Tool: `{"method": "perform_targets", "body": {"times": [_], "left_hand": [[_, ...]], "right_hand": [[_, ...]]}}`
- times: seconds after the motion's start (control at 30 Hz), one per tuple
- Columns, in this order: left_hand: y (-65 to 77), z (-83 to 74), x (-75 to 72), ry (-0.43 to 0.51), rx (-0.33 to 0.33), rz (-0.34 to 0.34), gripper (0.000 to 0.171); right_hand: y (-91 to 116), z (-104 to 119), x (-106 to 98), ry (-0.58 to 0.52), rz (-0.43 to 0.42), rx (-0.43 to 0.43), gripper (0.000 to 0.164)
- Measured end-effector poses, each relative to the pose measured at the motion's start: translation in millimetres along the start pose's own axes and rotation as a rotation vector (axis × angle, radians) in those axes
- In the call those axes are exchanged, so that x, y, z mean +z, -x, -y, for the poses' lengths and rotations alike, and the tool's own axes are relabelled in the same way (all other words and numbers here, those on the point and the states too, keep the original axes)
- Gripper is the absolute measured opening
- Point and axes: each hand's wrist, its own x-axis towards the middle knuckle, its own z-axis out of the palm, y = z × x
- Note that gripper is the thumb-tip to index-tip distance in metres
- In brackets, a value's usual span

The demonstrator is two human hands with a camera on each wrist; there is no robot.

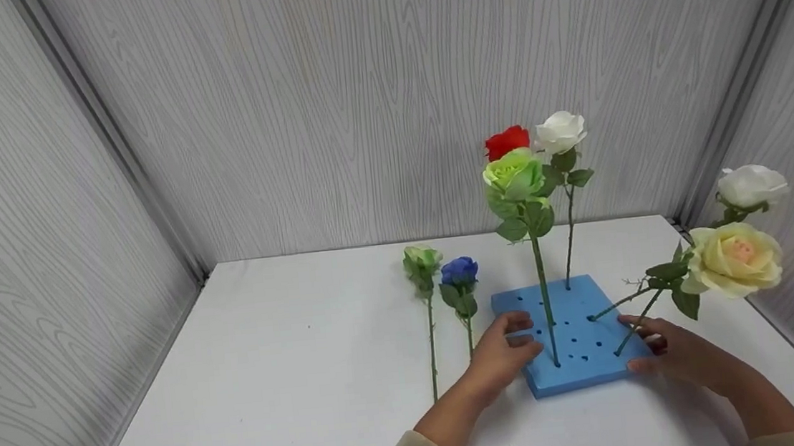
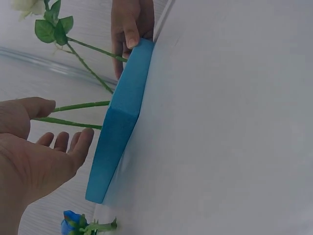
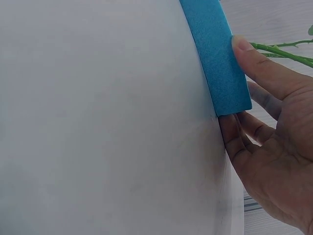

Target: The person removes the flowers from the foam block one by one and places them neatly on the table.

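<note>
A blue foam block [image 1: 582, 368] with many holes lies on the table's right side. Standing in it are a green rose [image 1: 515, 175], a red rose [image 1: 507, 141] and a white rose [image 1: 561, 132]. A yellow rose [image 1: 734, 259] and another white rose [image 1: 752, 186] lean out to the right. My left hand [image 1: 502, 352] hovers at the block's left side, fingers loosely bent and apart, close to the upright stems [image 2: 80, 105]. With my right hand [image 1: 681, 352] I hold the block's near right corner, thumb [image 3: 244, 46] on top and fingers against its side.
Left of the block, a blue rose [image 1: 459, 272] and a pale green rose [image 1: 421, 258] lie on the white table [image 1: 272, 356], stems toward me. Wood-grained panels [image 1: 330, 114] wall in the back and both sides.
</note>
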Motion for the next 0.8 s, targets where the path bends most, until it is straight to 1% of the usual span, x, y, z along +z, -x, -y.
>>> {"method": "perform_targets", "body": {"times": [0.2, 0.33, 0.4, 0.63, 0.7, 0.8], "left_hand": [[-1.1, 1.7, 9.0, -0.038, -0.023, -0.013, 0.052], [-2.4, 2.6, 13.0, -0.051, -0.035, 0.005, 0.055], [-3.2, 3.6, 13.9, -0.045, -0.027, 0.022, 0.056], [-8.0, 7.8, 15.8, 0.04, 0.009, 0.097, 0.058], [-9.2, 8.0, 17.0, 0.06, 0.011, 0.105, 0.056], [-10.3, 8.2, 18.9, 0.074, 0.008, 0.098, 0.048]], "right_hand": [[0, -2, 0, 0.005, 0.0, 0.006, 0.095], [0, -1, 0, 0.0, 0.0, 0.004, 0.095], [0, -1, 0, 0.0, 0.001, 0.011, 0.096], [1, 0, 0, -0.009, 0.012, 0.013, 0.098], [1, 1, 0, -0.023, 0.014, 0.02, 0.098], [1, 2, 0, -0.023, 0.012, 0.014, 0.097]]}}
